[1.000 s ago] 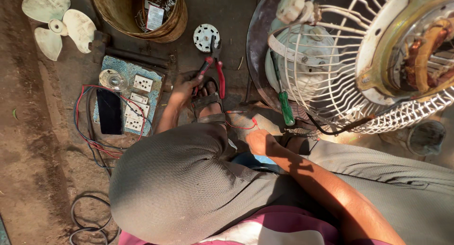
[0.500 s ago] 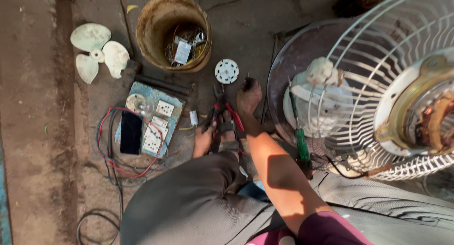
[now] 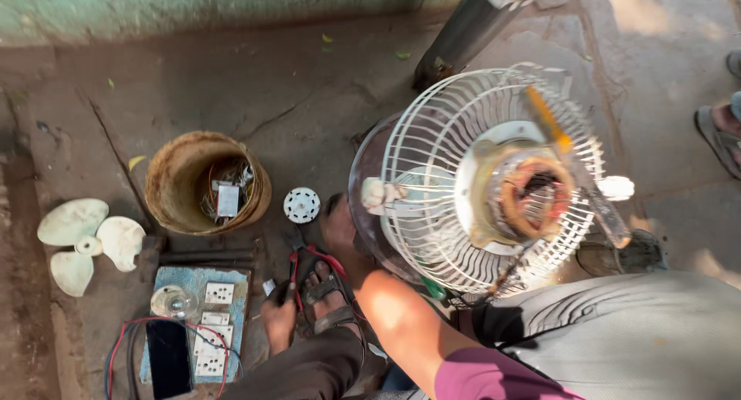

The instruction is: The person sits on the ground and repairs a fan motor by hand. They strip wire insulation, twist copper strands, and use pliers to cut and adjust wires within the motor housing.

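View swings back since a second ago: fan cage (image 3: pixel 494 176) now fully visible. Left hand (image 3: pixel 279 316) stays clamped on red pliers (image 3: pixel 297 265); right hand (image 3: pixel 340 226) fingers: cannot tell.

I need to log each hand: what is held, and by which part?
Left hand grips the red-handled pliers by one handle. Right hand rests by the fan guard; grip unclear.

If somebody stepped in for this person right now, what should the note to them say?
Left hand: fingers closed on red-handled pliers, beside the sandalled foot.
Right hand: at the edge of the fan base; grip unclear.
Done: blade is off, lying left of the bucket; motor sits bare in the cage.
Left: blade not back on. Socket board lies by the left hand.
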`<act>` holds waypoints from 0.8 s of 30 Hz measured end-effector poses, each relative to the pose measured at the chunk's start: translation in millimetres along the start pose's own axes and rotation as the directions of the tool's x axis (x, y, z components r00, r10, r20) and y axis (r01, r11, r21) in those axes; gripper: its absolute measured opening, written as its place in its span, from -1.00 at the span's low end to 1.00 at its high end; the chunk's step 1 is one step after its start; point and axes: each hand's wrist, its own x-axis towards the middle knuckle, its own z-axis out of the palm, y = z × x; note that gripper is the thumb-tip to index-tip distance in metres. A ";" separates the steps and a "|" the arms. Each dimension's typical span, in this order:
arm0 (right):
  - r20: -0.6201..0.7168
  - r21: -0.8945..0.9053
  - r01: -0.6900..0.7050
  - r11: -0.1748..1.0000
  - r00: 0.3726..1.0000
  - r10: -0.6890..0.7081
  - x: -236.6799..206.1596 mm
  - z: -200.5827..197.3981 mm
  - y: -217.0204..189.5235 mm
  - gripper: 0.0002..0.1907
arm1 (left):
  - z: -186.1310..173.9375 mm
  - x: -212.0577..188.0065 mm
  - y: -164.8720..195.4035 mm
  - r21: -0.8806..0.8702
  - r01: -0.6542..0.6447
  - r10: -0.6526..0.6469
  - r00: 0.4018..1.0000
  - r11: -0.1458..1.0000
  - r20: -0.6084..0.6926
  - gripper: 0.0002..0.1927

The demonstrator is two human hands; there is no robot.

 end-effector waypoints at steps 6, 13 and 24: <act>0.160 0.283 0.132 0.950 0.970 -0.183 -77.9 -59.4 16.3 -0.77 | -70.1 -6.4 39.3 0.085 0.024 -0.008 0.985 0.996 -0.174 -0.52; 0.399 0.504 0.611 0.611 0.462 -0.792 -136.5 -269.3 46.4 -0.90 | -144.0 -92.2 228.8 -0.155 -0.543 0.551 0.834 0.826 0.015 -0.70; -0.193 0.176 0.907 0.382 0.412 -0.890 -10.2 -472.1 -29.4 -0.71 | 32.9 -174.0 319.8 0.001 -0.967 0.905 0.240 0.256 0.352 -0.65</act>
